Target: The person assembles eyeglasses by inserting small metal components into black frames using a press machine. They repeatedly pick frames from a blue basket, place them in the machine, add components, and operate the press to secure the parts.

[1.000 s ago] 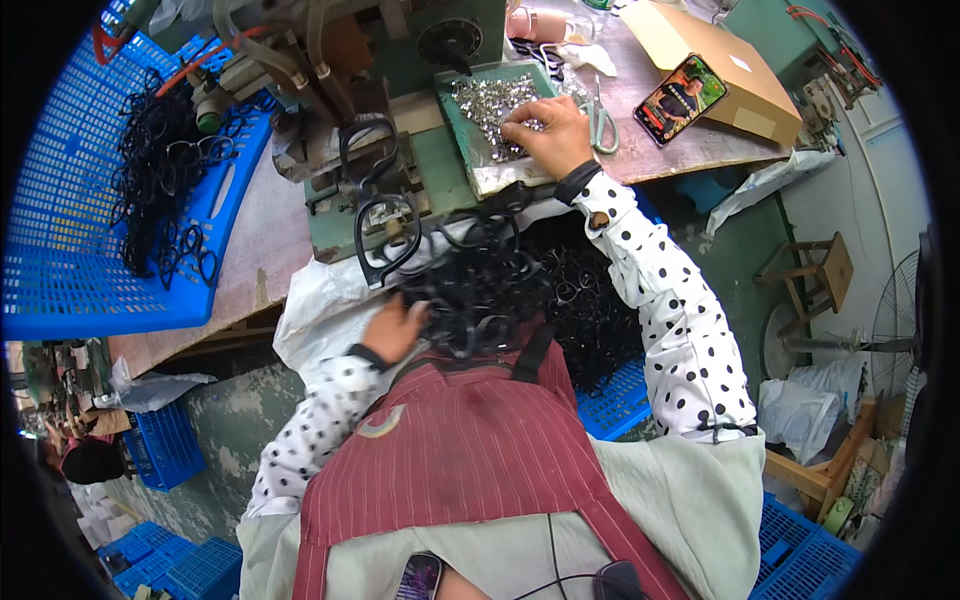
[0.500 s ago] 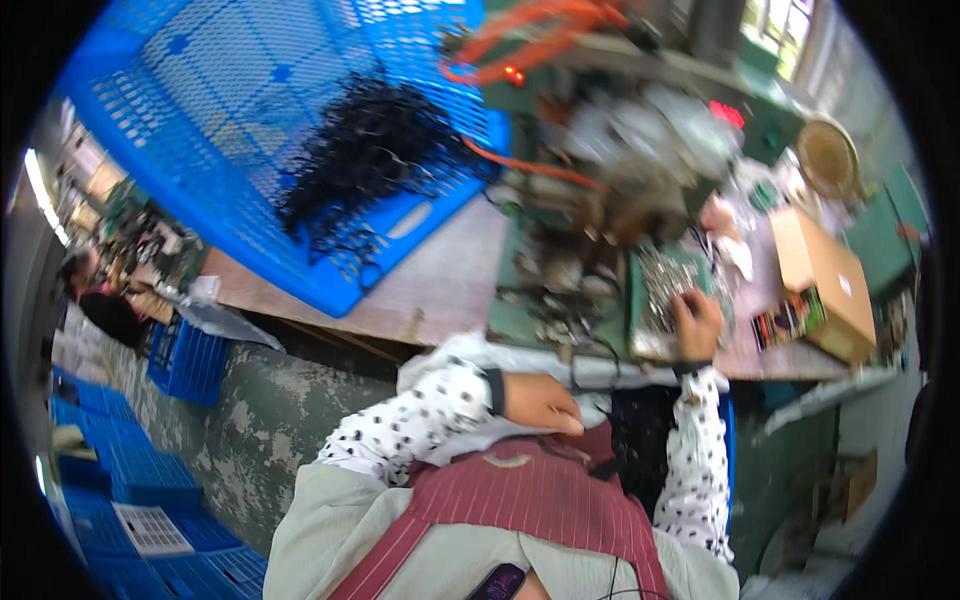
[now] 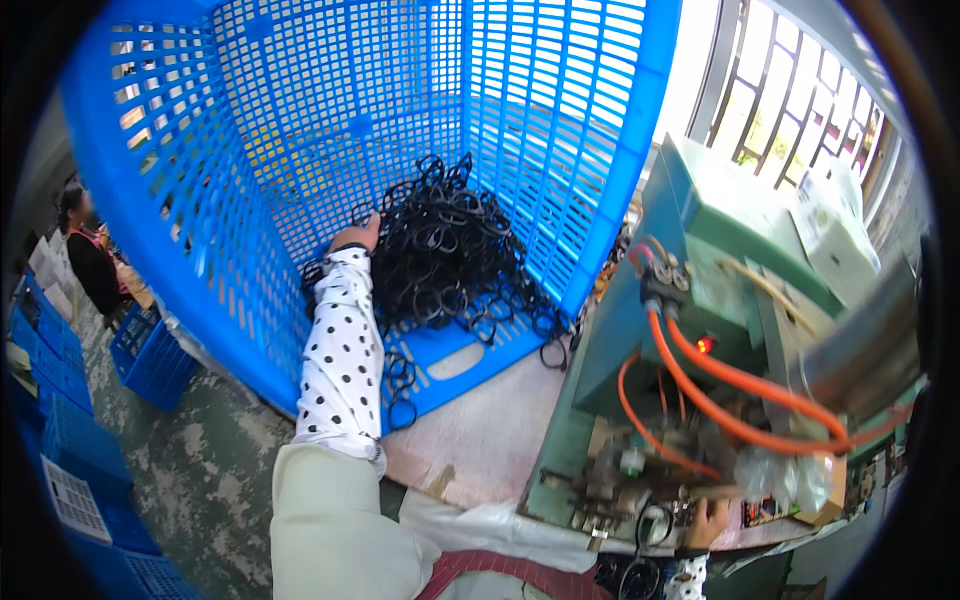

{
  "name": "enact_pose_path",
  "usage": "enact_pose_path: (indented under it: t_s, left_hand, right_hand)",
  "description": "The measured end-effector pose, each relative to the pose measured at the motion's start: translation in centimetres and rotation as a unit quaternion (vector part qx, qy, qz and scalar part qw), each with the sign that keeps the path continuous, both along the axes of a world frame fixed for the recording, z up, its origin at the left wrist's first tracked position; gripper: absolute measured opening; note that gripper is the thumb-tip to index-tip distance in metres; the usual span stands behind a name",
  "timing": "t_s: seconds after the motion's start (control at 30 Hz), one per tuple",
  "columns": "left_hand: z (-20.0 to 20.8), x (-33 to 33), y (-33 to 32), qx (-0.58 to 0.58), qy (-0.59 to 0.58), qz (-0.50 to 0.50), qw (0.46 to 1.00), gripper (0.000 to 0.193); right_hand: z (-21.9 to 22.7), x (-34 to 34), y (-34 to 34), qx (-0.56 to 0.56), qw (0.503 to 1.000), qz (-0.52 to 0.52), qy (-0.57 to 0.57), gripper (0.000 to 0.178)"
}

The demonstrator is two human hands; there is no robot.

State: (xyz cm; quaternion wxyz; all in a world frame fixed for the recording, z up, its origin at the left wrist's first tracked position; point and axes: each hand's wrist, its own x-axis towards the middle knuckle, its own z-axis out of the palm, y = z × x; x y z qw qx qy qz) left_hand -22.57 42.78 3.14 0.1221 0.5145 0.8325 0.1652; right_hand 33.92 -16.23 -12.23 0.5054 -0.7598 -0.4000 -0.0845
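Meanwhile the view had swung since a second earlier, when both hands worked at the green machine and over a dark heap in the lap; the left arm had since stretched out into the blue crate (image 3: 200,190). The left hand (image 3: 356,236) lay at the edge of the pile of black rings (image 3: 450,250), fingers apparently curled onto the nearest ones, though most of the hand was hidden by the dotted sleeve (image 3: 342,350) and I could not tell whether it had closed on any. That shift suggests the work had turned from feeding the machine to fetching more rings.

The right hand (image 3: 706,520) sat low by the front of the machine (image 3: 700,250), near a single black ring (image 3: 655,522); whether it was open or closed could not be told, since only a small part showed.

The crate stood tilted on the counter (image 3: 490,430), its mesh walls rising around the rings, which were heaped toward the far corner. A few rings (image 3: 400,385) trailed over the crate's low front lip, just beside the sleeve. Orange hoses (image 3: 740,390) looped across the machine, and a red lamp (image 3: 705,345) glowed on it. More blue crates (image 3: 150,360) stood on the floor at left, near another person (image 3: 90,260).
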Motion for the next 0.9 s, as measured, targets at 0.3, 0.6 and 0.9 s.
enact_pose_path:
  t_s: [0.3, 0.6, 0.9]
  left_hand:
    - [-6.6, -2.0, 4.8, -0.056, -0.16, -0.186, 0.968, 0.099]
    - [-6.5, 7.5, -11.1, 0.072, -0.107, -0.26, 0.957, 0.069]
    - [-3.1, 15.4, -23.8, 0.127, 0.144, -0.456, 0.869, 0.053]
  right_hand:
    - [-6.2, 5.2, -5.3, -0.037, 0.995, -0.043, 0.082, 0.015]
    - [2.6, -2.1, 1.1, -0.079, 0.996, -0.031, -0.001, 0.008]
    - [3.0, -2.0, 2.0, -0.1, 0.993, -0.023, -0.064, 0.01]
